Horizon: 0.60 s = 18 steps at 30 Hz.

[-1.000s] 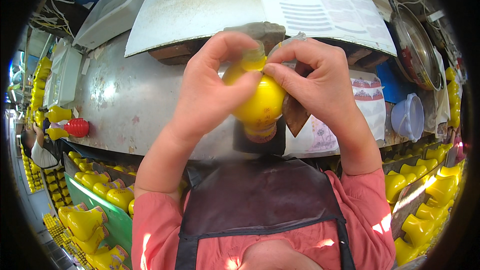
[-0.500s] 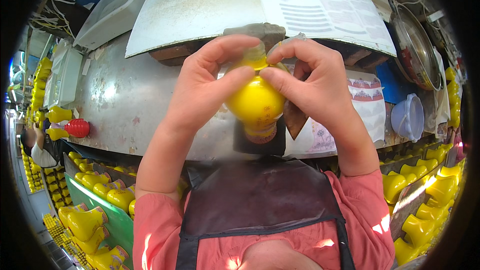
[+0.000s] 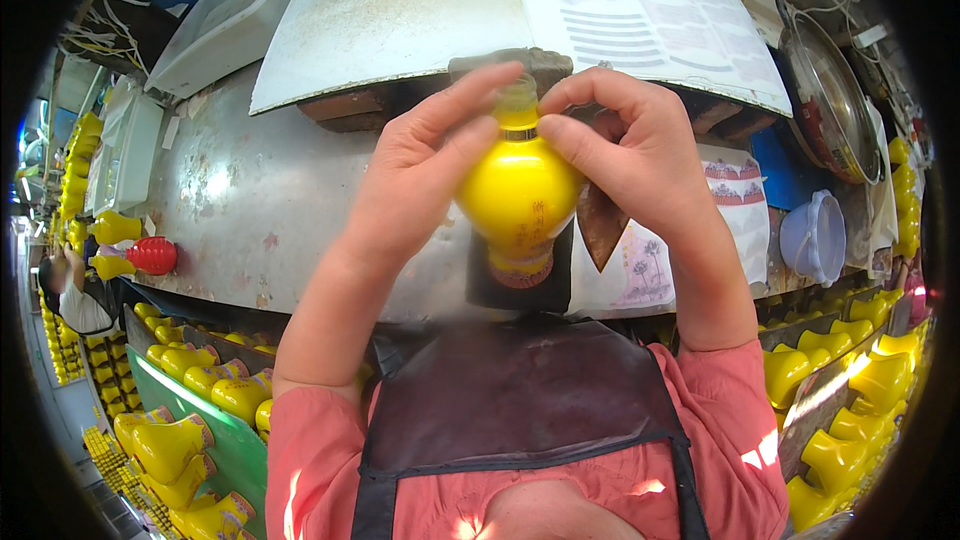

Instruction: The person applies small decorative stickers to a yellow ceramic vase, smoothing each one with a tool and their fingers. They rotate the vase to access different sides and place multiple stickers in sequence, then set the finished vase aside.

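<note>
A glossy yellow bottle (image 3: 515, 190) with a round shoulder and narrow neck is in front of me, its base over a dark pad (image 3: 487, 290). Small red-gold writing marks its body, and a thin dark band (image 3: 519, 134) rings the neck. My left hand (image 3: 425, 155) has its thumb at the left of the neck and its forefinger up by the mouth. From the right, the thumb and forefinger of my right hand (image 3: 640, 145) press at the band. A brown pointed scraper (image 3: 602, 228) sticks out below that hand, its upper end hidden in the curled fingers.
Printed decal sheets (image 3: 735, 185) lie at the right, and more cover the white board (image 3: 400, 25) behind. A pale blue bucket (image 3: 815, 235) stands far right, a red ribbed object (image 3: 153, 255) at left. Yellow bottles (image 3: 170, 445) fill racks on both sides.
My fingers have drawn slightly apart at the neck, so the dark band shows more. My left thumb has moved up. The bottle has turned a little, with its writing shifted right.
</note>
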{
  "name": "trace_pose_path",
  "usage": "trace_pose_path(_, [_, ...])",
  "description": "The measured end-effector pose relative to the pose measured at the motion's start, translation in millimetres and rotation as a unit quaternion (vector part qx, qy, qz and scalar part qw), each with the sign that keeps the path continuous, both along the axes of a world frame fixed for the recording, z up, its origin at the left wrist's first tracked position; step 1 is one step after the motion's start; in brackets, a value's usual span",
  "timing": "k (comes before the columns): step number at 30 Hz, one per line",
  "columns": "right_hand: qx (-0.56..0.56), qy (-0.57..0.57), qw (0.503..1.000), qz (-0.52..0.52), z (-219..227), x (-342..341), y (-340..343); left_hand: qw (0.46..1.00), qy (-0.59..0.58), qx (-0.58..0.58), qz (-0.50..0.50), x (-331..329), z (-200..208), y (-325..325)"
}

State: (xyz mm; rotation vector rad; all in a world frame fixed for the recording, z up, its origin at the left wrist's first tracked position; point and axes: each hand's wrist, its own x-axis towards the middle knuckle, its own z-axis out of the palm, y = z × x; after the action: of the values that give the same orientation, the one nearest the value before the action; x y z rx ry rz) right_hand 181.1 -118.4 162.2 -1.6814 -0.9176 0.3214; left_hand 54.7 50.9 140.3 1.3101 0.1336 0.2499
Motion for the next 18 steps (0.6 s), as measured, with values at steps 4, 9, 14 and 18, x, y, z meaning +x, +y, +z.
trace_pose_path(4, [-0.079,-0.011,0.997,-0.001,9,0,-5,0.999,-0.002,0.049,0.004,0,-3,3])
trace_pose_path(9, [-0.076,0.027,0.997,0.017,9,5,-1,1.0,0.003,0.012,-0.002,-1,-6,3])
trace_pose_path(14, [-0.027,0.097,0.995,0.007,6,2,0,0.995,-0.001,-0.097,0.0,1,-10,-2])
trace_pose_path(18, [-0.079,0.062,0.995,0.007,10,-1,-2,0.996,-0.008,-0.093,-0.004,1,-14,-4])
